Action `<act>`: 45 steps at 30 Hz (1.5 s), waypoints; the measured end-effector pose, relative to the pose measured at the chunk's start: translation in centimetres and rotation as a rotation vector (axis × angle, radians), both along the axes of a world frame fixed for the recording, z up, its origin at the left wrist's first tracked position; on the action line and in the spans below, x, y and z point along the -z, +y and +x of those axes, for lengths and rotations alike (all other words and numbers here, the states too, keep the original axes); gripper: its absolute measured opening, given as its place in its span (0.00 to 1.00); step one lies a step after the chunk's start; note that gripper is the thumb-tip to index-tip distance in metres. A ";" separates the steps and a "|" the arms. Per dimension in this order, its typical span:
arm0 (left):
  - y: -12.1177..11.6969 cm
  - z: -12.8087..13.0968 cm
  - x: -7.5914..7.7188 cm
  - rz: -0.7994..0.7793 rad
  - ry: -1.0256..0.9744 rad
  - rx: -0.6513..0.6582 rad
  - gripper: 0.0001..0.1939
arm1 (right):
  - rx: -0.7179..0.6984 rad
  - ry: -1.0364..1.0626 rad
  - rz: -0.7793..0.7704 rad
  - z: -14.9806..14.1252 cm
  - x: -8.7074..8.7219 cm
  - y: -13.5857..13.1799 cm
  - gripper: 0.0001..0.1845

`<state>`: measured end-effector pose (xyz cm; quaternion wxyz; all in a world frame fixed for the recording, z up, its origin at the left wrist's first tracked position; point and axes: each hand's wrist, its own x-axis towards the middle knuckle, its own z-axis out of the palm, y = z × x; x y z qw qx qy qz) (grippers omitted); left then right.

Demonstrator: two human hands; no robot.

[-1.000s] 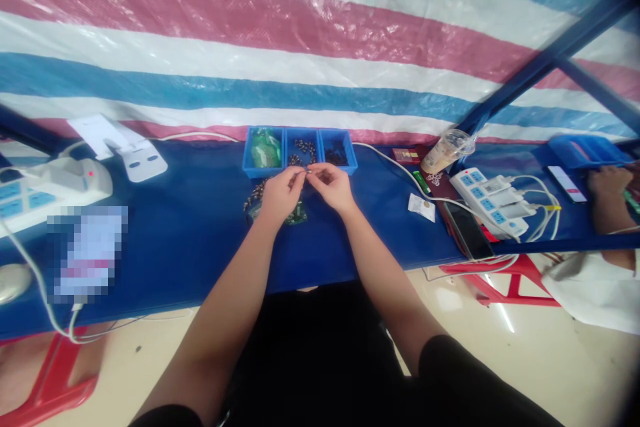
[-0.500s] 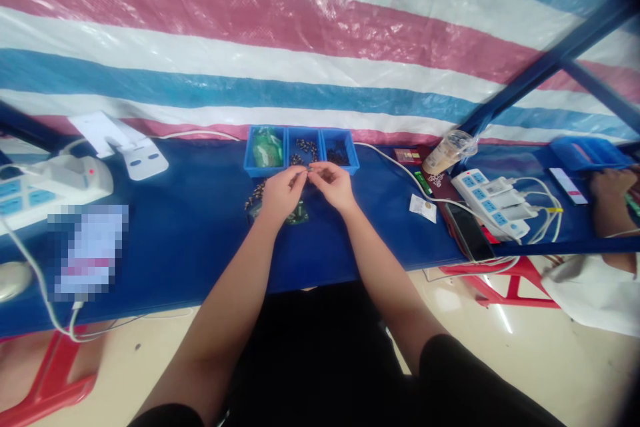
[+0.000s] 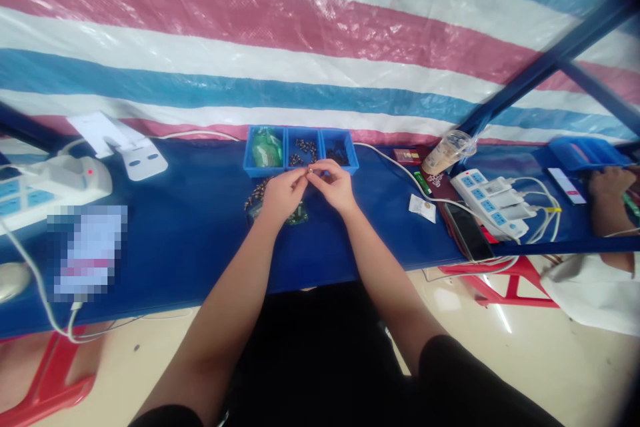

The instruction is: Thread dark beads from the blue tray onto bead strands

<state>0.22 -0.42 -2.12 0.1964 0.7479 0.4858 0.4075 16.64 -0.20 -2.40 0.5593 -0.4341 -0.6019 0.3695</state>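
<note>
My left hand (image 3: 284, 196) and my right hand (image 3: 334, 184) meet fingertip to fingertip just in front of a blue three-part bin (image 3: 265, 172). Both are closed in a pinch on something tiny that I cannot make out. Green bagged pieces (image 3: 267, 148) fill the bin's left compartment, small brass-and-black parts (image 3: 306, 145) lie in the middle one, and dark parts (image 3: 336, 152) in the right one. Under my left hand is a green circuit board (image 3: 299, 215), partly hidden. More small brass-and-black parts (image 3: 254, 195) are heaped beside that hand.
On the right lie a drink cup (image 3: 449, 152), a phone (image 3: 469, 230), a small white packet (image 3: 423, 207) and a power strip (image 3: 487, 203) with cables. Another person's hand (image 3: 613, 180) is at far right. A white stand (image 3: 145, 159) and another power strip (image 3: 55, 180) are on the left.
My fingertips have shifted slightly, still pinched together in the same place. Nothing else has visibly moved on the table.
</note>
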 end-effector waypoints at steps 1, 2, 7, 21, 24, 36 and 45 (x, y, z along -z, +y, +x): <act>0.0 0.0 0.0 0.000 0.012 0.006 0.14 | -0.003 -0.006 -0.004 0.0 -0.1 -0.1 0.14; 0.0 0.0 0.0 0.000 0.020 0.006 0.14 | -0.003 -0.017 -0.011 0.0 -0.2 -0.1 0.14; 0.0 0.0 0.2 -0.004 -0.008 -0.016 0.15 | 0.003 -0.049 -0.013 -0.1 -0.4 -0.2 0.15; 0.2 0.2 0.5 0.002 -0.099 -0.032 0.12 | 0.077 -0.011 0.018 -0.1 -0.1 0.1 0.13; 0.1 0.2 0.4 0.000 -0.108 -0.032 0.12 | 0.084 0.001 -0.018 -0.2 -0.2 0.1 0.14; 0.0 0.2 -0.2 -0.013 -0.153 -0.038 0.12 | -0.018 0.026 -0.059 -0.3 0.7 0.2 0.14; 0.1 0.4 0.3 -0.043 -0.232 -0.058 0.10 | -0.014 0.069 -0.066 -0.5 1.0 0.3 0.14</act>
